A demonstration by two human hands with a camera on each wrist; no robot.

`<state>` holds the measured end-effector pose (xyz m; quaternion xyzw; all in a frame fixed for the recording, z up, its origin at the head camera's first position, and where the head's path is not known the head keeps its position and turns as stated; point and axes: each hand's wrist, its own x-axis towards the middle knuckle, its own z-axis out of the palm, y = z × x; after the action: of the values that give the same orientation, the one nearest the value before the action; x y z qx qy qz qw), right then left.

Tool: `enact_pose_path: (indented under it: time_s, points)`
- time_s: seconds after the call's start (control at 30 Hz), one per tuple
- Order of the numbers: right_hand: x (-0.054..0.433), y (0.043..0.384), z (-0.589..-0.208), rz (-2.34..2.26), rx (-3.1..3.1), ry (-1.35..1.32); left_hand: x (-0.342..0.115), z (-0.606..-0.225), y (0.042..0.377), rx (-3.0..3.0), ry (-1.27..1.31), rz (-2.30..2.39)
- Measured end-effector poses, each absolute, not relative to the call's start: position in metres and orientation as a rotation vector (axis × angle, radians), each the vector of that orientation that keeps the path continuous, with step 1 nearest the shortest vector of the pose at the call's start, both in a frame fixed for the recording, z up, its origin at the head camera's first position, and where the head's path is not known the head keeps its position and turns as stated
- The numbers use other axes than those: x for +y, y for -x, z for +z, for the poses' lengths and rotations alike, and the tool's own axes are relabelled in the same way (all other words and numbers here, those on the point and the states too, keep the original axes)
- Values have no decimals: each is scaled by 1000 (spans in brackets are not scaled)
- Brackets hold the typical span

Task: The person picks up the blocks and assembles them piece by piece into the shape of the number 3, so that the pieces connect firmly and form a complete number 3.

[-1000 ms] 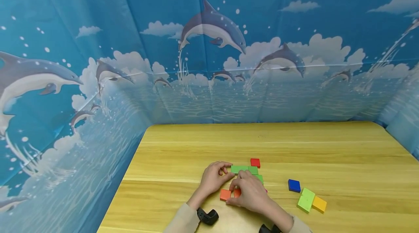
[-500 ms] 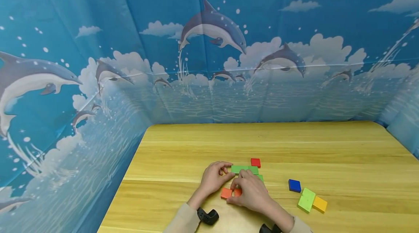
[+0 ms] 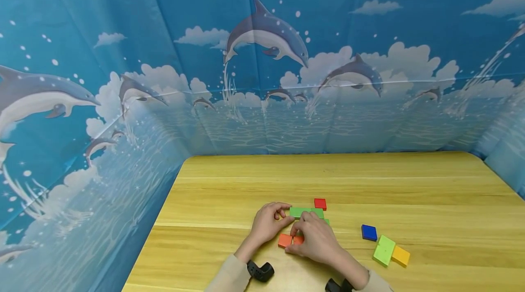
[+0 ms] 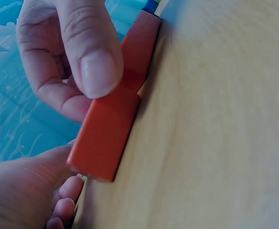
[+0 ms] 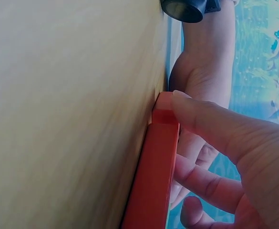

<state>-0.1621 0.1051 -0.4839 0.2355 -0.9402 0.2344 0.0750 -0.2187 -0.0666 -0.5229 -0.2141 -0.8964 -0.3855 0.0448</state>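
Note:
Flat square orange blocks lie side by side on the table, the left orange block (image 3: 285,240) turned slightly and close to the right orange block (image 3: 298,240). My right hand (image 3: 317,239) pinches at them, with its thumb over their meeting edges in the left wrist view and its index finger on the far side. My left hand (image 3: 264,223) rests at the left end of a long green block (image 3: 300,212), thumb by the near edge and index fingertip by the far corner. A smaller green block (image 3: 317,213) adjoins it. Further green is partly hidden by the right hand.
On the wooden table (image 3: 213,196), a red block (image 3: 320,204) sits just behind the green ones. To the right lie a dark blue block (image 3: 368,233), a lime green block (image 3: 383,250) and a yellow block (image 3: 400,256). A dolphin-printed curtain (image 3: 262,100) stands behind the table.
The left orange block has slid a little right and away from me, narrowing the gap to the right one. My right hand shifted slightly with it; my left hand stayed put.

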Motion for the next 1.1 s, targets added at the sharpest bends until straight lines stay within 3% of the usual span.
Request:
enact_pose_path:
  time_s: [1.1]
  points:
    - [108, 160, -479, 703, -2832, -712, -67, -523, 219, -2744, 642, -1204]
